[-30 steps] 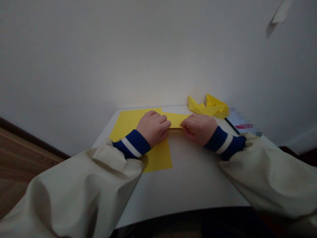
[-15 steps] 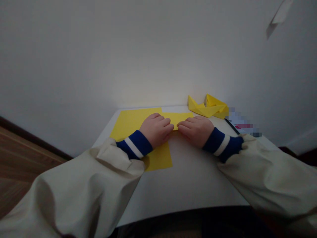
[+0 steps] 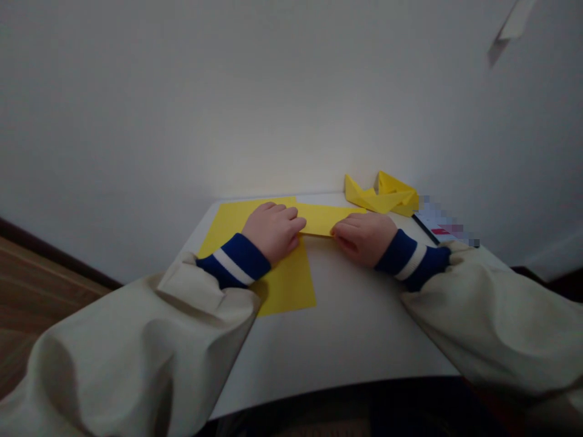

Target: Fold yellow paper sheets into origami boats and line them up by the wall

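A small folded yellow paper [image 3: 324, 218] lies on the white table [image 3: 346, 328] between my hands. My left hand [image 3: 272, 231] rests with curled fingers on its left end, over a larger flat yellow sheet [image 3: 282, 282]. My right hand [image 3: 364, 237] presses its fingertips together on the folded paper's right lower edge. Both wrists show blue cuffs with a white stripe under cream sleeves.
Two folded yellow paper shapes [image 3: 382, 194] sit at the table's back right by the white wall. A dark-edged flat object [image 3: 439, 227], partly blurred, lies right of them. Wooden floor [image 3: 27, 291] shows at the left.
Both hands have slid apart slightly along the folded paper, the left hand moving left, so more of the folded strip shows between them.
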`<state>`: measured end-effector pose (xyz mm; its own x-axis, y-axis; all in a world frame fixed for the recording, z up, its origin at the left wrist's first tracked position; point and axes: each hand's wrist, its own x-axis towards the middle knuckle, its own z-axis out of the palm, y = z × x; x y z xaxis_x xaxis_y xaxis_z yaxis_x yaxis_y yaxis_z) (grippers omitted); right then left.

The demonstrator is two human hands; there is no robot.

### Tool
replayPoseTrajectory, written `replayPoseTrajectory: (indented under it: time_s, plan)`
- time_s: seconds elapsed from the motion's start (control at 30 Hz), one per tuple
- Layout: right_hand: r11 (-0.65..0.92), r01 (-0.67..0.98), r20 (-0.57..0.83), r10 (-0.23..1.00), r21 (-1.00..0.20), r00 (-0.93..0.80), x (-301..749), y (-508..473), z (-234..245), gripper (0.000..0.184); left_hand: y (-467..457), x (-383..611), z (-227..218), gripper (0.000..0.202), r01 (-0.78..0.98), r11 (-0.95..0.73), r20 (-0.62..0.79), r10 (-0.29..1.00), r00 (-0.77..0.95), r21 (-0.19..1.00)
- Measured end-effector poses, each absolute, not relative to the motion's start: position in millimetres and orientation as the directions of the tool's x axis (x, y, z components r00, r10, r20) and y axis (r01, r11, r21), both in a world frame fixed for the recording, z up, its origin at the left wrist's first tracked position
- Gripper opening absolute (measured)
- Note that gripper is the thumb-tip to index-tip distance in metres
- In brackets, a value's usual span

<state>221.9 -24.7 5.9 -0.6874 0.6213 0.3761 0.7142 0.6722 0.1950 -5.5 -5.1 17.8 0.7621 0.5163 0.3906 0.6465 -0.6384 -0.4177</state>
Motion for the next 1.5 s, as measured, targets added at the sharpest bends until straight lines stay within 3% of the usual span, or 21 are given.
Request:
replayPoseTrajectory:
  time_s: [0.27,0.7,1.0,1.17,1.27,1.33,1.5]
  plan:
    - [0.657,0.739,0.344,0.667,0.145,-0.661,227.6,-23.6,3.1,0.018,4.2,-16.9,19.1,0.009,0.614,-0.654,0.272,0.554,0.787,-0.442]
    - [0.682,0.724,0.255,0.686,0.100,-0.681,230.5,-22.8,2.7,0.014,11.7,-31.8,9.6,0.010,0.628,-0.702,0.135,0.624,0.770,-0.337]
    - [0.655,0.749,0.227,0.718,0.100,-0.659,236.0,-19.5,1.6,0.012,18.6,-36.4,7.2,0.008,0.620,-0.743,0.121,0.612,0.782,-0.253]
    - [0.655,0.752,0.248,0.719,0.072,-0.650,233.5,-18.8,-0.1,0.011,4.7,-23.7,18.8,0.018,0.800,-0.553,0.236,0.766,0.598,-0.233]
    - [0.636,0.769,0.297,0.723,0.067,-0.624,227.9,-21.4,1.7,0.016,-7.1,-9.1,22.7,0.026,0.717,-0.677,0.348,0.641,0.684,-0.163]
    - [0.630,0.773,0.314,0.722,0.071,-0.617,224.4,-23.1,3.4,0.018,-12.6,-0.5,21.1,0.024,0.654,-0.734,0.357,0.571,0.740,-0.184]
    - [0.660,0.751,0.314,0.717,-0.019,-0.623,224.3,-20.1,2.4,0.017,-13.3,6.0,10.9,0.024,0.640,-0.720,0.303,0.568,0.765,-0.267]
